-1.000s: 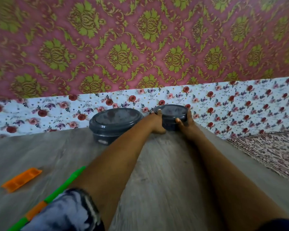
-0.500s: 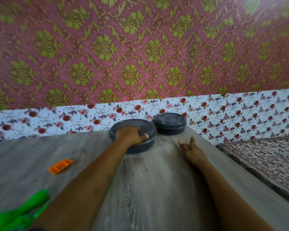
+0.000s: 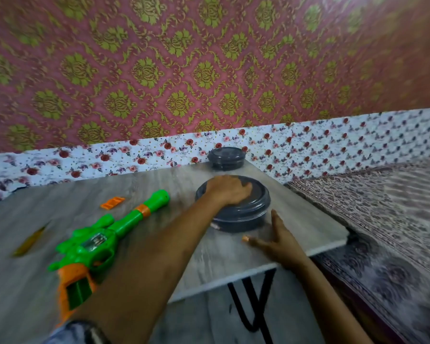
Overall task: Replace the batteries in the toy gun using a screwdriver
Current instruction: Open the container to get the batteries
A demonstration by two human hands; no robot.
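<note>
i see a green and orange toy gun [image 3: 104,240], dark grey tubs [image 3: 243,214], pale woodgrain table [image 3: 47,202], pink wall [image 3: 184,58] with gold damask.

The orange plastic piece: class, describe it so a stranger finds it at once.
On the grey table, look just left of the muzzle of the green toy gun. The orange plastic piece lies flat there. It is small, rectangular and ridged, unlike the round dark containers.

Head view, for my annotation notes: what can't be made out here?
Head view only:
Near container contents: dark lid and left hand cover them.
Left hand's hold, gripping or pressing: blurred.
Yellowish thing at the left: smeared by motion blur.
Toy gun butt: left forearm hides part.
</note>
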